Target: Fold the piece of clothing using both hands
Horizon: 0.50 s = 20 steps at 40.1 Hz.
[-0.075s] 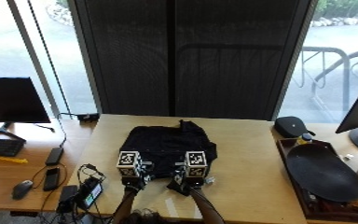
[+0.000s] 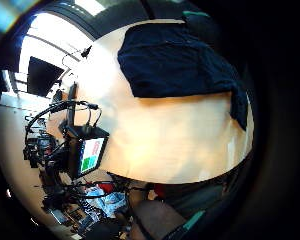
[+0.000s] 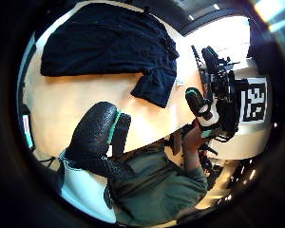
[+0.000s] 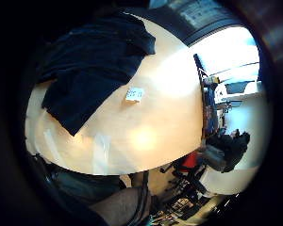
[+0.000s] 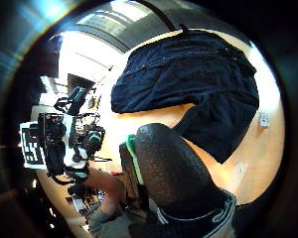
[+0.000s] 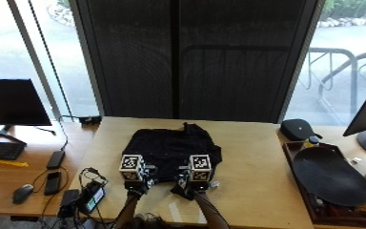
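While the black garment point(image 6: 173, 149) lies spread on the table point(image 6: 253, 157), both hands, left hand point(image 6: 135, 183) and right hand point(image 6: 186, 185), hover at its near edge, apparently poised to start folding, though I cannot tell whether their fingers are curled.

Outside cam sat high behind the person, facing the window wall, whole wooden table point(image 6: 253, 157) in frame w/ dark garment point(image 6: 173, 148) mid-table. 4 palm cams sat close above the table's near edge, looking down & out. Both thumb-side views caught a gloved thumb point(image 3: 97, 135) up close plus the other hand. All views shared the garment & surrounding tabletop; small white tag point(image 4: 135, 94) showed only in right-hand cams
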Tool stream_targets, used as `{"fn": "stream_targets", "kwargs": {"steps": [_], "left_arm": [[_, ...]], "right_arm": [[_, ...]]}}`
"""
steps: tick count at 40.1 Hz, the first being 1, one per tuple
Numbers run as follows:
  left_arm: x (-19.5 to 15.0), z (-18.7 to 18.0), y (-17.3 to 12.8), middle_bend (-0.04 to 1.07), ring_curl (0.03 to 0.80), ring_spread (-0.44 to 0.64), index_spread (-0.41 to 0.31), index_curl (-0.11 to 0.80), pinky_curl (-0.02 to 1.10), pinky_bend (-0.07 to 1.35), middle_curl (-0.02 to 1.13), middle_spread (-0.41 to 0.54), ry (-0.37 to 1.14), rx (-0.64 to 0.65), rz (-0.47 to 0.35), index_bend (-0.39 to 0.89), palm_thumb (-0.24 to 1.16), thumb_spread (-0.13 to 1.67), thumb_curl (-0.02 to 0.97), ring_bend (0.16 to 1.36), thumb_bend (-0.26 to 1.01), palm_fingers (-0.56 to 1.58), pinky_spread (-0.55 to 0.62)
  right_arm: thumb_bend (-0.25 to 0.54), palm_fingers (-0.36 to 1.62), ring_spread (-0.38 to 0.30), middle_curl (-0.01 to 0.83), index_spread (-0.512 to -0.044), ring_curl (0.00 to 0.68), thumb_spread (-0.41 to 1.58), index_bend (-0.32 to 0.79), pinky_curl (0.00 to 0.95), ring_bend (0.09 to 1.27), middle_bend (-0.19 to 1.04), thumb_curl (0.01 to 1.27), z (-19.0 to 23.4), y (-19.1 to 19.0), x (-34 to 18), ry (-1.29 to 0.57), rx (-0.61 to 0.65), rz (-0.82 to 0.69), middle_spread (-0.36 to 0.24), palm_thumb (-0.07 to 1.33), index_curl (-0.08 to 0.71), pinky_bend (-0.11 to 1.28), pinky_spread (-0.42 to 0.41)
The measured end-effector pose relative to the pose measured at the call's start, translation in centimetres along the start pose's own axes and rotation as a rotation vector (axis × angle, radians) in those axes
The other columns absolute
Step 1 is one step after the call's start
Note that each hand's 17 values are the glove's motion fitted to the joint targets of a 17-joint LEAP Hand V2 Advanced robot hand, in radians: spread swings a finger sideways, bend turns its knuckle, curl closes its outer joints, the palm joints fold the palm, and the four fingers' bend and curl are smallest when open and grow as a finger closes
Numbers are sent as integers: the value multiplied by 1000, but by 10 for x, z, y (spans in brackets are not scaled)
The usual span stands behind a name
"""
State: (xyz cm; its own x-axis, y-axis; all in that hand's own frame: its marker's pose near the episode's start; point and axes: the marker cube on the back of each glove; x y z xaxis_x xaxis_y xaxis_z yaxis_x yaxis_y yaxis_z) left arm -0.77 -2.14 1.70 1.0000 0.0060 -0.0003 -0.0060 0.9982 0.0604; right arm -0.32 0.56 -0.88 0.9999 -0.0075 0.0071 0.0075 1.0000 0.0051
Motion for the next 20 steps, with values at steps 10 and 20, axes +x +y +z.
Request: {"fn": "stream_targets", "kwargs": {"steps": [10, 20], "left_arm": [[4, -1, 6, 195, 213, 174, -81, 155, 147, 369, 198, 28, 20, -34, 13, 154, 284, 914, 165, 508, 90, 386, 312], [7, -6, 6, 191, 244, 193, -89, 211, 180, 383, 254, 30, 14, -50, 21, 153, 303, 1026, 220, 525, 33, 359, 357]], "right_arm": [[63, 118, 141, 113, -360, 112, 999, 158, 234, 256, 173, 124, 0, 0, 2, 2, 24, 10, 16, 178, 145, 577, 294], [25, 90, 159, 163, -389, 149, 1144, 162, 271, 274, 177, 176, -5, 2, 5, -2, 26, -5, 21, 192, 195, 592, 321]]}}
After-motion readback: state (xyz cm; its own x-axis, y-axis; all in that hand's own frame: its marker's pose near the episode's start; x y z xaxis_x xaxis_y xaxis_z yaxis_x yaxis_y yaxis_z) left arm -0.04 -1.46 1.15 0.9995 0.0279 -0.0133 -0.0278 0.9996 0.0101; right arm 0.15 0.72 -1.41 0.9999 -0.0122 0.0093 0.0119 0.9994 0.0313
